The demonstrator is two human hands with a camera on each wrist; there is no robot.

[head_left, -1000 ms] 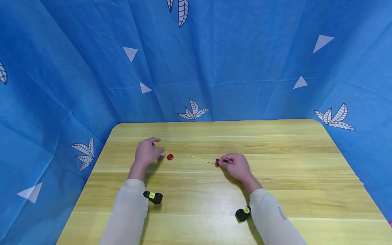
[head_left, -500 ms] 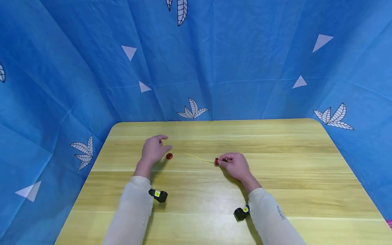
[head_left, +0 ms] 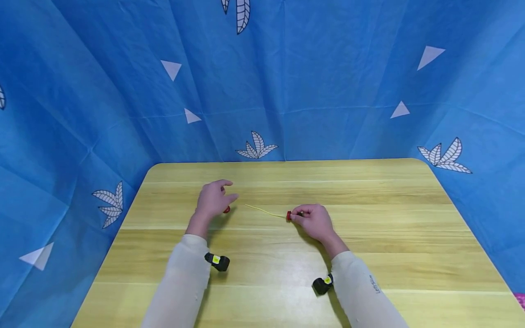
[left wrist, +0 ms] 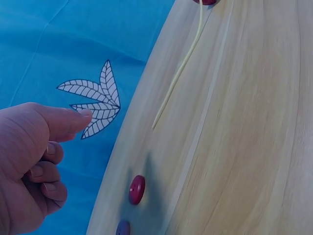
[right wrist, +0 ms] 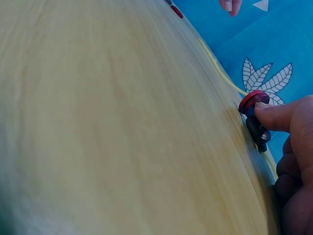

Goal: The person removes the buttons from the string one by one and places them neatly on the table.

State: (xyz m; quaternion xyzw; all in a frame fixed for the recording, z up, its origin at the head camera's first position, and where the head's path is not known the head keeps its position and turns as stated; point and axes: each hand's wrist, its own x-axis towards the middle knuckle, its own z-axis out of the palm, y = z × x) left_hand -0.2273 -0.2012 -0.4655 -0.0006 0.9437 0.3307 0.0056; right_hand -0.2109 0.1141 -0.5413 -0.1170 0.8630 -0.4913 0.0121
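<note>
My right hand point(head_left: 315, 222) pinches a small stack of buttons strung on a thin yellow cord point(head_left: 263, 210). In the right wrist view that stack shows a red button point(right wrist: 249, 102) and a dark button point(right wrist: 257, 132), with the thumb against them. The cord's free end lies out to the left on the table. My left hand point(head_left: 212, 199) hovers above the table and holds nothing; its thumb and forefinger stand apart. Below it lies a loose red button point(left wrist: 137, 190), partly covered in the head view. Beside that, a purplish button point(left wrist: 123, 228) shows at the left wrist view's lower edge.
The wooden table point(head_left: 369, 264) has a rounded far edge. A blue patterned curtain point(head_left: 328, 82) hangs behind it and at both sides. Black wrist cameras are strapped at each sleeve. Something pink point(head_left: 520, 299) shows at the far right edge.
My left hand has moved right, passing over the purplish button and partly over the loose red one. The right hand keeps its pinch on the strung buttons, nearly still.
</note>
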